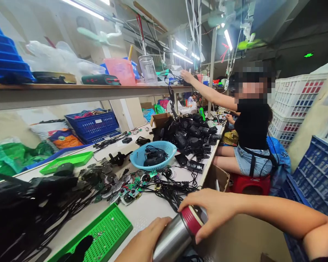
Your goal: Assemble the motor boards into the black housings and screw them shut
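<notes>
Hands: two, and both are on one steel bottle [172,238], down at 6 o'clock in the view!
Left hand [143,242]: wrapped around the body.
Right hand [211,209]: arched over the red top [190,220], thumb near side, fingers far side, forearm sweeping in from 3 o'clock.
Bottle: one, tilted, top towards 2 o'clock.
Green trays: two, one at 9 o'clock from the bottle [121,226], another farther off at 10 [80,159].
Cables [177,191]: a tangle, too many to count, at 12.
Circuit boards [129,189]: several, scattered at 10.
Blue basket [170,155]: just one, at 11, black devices inside.
Black pile [186,133]: heaped devices, uncountable, at 12.
Table [142,214]: white, crowded, running away from us.
Co-worker [251,125]: one close by, between 1 and 2, seated on a red stool [253,183], arm stretched to the shelf [98,95].
White crates [295,96]: stacked at 2.
</notes>
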Available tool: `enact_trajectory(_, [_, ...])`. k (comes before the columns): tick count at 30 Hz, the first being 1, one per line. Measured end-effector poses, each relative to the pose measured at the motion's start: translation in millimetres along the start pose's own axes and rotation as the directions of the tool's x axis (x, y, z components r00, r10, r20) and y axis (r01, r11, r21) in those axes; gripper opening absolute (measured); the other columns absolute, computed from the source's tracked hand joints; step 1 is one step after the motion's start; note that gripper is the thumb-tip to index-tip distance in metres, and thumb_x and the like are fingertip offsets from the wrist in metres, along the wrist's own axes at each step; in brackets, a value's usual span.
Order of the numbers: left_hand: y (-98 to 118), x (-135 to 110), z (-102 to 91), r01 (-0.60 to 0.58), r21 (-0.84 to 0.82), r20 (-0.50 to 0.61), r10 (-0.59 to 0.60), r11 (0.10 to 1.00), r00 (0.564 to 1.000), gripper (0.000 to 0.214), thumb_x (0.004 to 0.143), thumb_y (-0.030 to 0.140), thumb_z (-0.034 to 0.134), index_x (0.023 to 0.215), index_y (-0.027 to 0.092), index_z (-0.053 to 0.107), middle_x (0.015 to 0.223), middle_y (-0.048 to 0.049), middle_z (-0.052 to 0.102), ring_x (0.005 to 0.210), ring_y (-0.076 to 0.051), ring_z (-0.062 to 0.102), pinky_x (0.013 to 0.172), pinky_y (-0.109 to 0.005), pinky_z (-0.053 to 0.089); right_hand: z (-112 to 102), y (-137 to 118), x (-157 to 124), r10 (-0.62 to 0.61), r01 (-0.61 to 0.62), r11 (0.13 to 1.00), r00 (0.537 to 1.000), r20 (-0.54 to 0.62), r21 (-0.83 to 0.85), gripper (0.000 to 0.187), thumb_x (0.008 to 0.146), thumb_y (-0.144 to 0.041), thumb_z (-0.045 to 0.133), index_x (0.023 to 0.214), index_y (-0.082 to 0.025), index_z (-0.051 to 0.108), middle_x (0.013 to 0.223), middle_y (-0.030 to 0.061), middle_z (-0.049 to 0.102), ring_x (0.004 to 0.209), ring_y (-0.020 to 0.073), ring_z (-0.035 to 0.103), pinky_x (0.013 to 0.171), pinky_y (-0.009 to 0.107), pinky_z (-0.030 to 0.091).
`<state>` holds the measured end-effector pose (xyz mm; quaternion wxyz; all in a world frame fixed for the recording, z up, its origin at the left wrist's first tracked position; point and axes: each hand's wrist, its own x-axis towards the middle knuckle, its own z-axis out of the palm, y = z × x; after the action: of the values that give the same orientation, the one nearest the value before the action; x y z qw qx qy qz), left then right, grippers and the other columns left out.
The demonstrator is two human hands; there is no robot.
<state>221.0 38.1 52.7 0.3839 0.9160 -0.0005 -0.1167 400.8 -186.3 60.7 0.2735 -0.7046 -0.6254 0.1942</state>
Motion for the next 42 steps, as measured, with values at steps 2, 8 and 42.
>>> enact_trajectory(2, [1, 2, -10.5, 0.013, -0.183, 0.09, 0.004, 0.983, 0.996, 0.079, 0.062, 0.038, 0.081, 0.138, 0.027, 0.065, 0.127, -0.0085, 0.071, 0.112, -0.035, 0.066, 0.102, -0.044, 0.054, -4, -9, -8, -0.141, 0.124, 0.978, 0.986, -0.091, -0.169, 0.068, 0.073, -0.037, 0.085, 0.137, -0.026, 0.065, 0.13, 0.0093, 0.063, 0.092, 0.0225, 0.067, 0.078, 0.029, 0.05])
enact_trajectory(8, [-20, 17, -20.4, -0.057, -0.521, 0.093, 0.124, 0.852, 0.988, 0.092, 0.053, 0.05, 0.085, 0.137, 0.022, 0.062, 0.127, -0.0101, 0.07, 0.111, -0.037, 0.062, 0.112, -0.058, 0.043, -6, -7, -30, -0.114, 0.189, 0.975, 0.878, -0.466, 0.118, 0.062, 0.077, -0.031, 0.087, 0.134, -0.023, 0.064, 0.132, 0.0103, 0.061, 0.119, 0.0274, 0.062, 0.106, 0.038, 0.048])
enact_trajectory(42, [-78, 49, -27.5, -0.052, -0.203, -0.476, -0.052, 0.978, 0.878, 0.075, 0.054, 0.063, 0.089, 0.111, 0.017, 0.071, 0.12, -0.0178, 0.075, 0.112, -0.042, 0.069, 0.105, -0.057, 0.052, 69, 36, -17, 0.398, 0.095, 0.596, 0.828, -0.396, 0.798, 0.089, 0.043, -0.045, 0.106, 0.116, -0.021, 0.059, 0.107, 0.0029, 0.067, 0.104, 0.0254, 0.061, 0.103, 0.04, 0.044])
